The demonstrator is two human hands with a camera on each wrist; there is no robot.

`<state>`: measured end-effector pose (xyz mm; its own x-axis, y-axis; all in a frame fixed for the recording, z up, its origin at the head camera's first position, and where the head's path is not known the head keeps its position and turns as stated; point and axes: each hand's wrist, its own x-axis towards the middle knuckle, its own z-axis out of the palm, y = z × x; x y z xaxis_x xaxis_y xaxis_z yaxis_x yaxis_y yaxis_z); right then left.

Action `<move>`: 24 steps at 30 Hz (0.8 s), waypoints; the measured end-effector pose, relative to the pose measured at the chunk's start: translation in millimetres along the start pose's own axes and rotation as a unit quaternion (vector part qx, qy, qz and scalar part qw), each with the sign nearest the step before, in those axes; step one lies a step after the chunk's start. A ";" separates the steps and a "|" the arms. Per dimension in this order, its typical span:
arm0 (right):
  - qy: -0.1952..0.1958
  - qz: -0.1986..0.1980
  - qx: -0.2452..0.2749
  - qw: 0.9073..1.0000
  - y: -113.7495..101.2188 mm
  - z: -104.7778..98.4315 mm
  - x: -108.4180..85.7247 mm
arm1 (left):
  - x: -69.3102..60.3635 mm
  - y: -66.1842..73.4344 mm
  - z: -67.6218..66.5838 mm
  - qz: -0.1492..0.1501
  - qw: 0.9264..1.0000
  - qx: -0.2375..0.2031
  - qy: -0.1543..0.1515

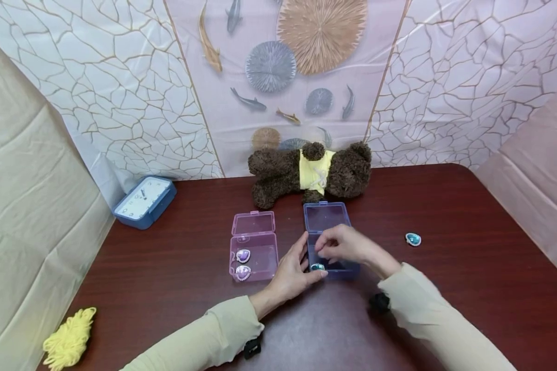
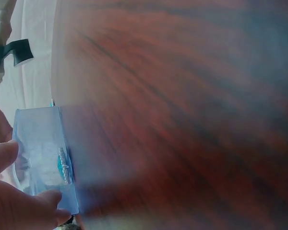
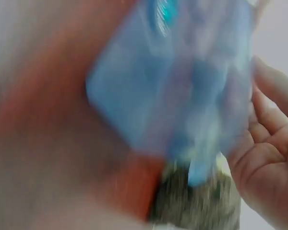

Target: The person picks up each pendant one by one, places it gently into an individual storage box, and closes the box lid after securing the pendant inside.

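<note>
My left hand [image 1: 290, 270] grips the left side of a see-through blue plastic box [image 1: 341, 274], its thumb at the front edge. The box's lid [image 1: 326, 217] is raised at the back. A teal gem with a pale beaded rim [image 1: 317, 267] lies in its front left part; the left wrist view shows this gem [image 2: 63, 165] through the wall. Over the box hovers my right hand [image 1: 345, 245], fingers loosely bent, with nothing visible between them. The right wrist view is blurred. Another teal gem [image 1: 413, 239] lies on the table to the right.
Left of the blue box stands an open pink box [image 1: 264, 255] with two purple gems [image 1: 243, 256] inside. Behind lies a brown teddy bear [image 1: 348, 172] in yellow. A blue case [image 1: 144, 202] sits back left, and yellow yarn [image 1: 69, 337] at the table's [image 1: 176, 268] front left.
</note>
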<state>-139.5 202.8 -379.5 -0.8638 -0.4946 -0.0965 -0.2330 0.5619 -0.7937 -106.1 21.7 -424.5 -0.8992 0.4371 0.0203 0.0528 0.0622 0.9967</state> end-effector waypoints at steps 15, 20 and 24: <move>0.209 0.180 0.061 0.959 104.8 -91.8 -92.3 | -2.2 0.3 -0.1 -0.014 1.000 0.025 0.010; 0.177 0.197 0.064 0.962 115.0 -93.1 -96.8 | -1.4 0.7 0.2 -0.012 1.000 0.024 0.011; 0.168 0.203 0.045 0.964 115.9 -91.4 -95.4 | -0.5 0.4 1.0 -0.013 1.000 0.019 0.010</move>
<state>-125.0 375.7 -407.4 -0.9750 0.0040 -0.2220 0.1805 0.5965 -0.7820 -105.2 22.3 -424.1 -0.9088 0.4171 -0.0040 0.0453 0.1082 0.9931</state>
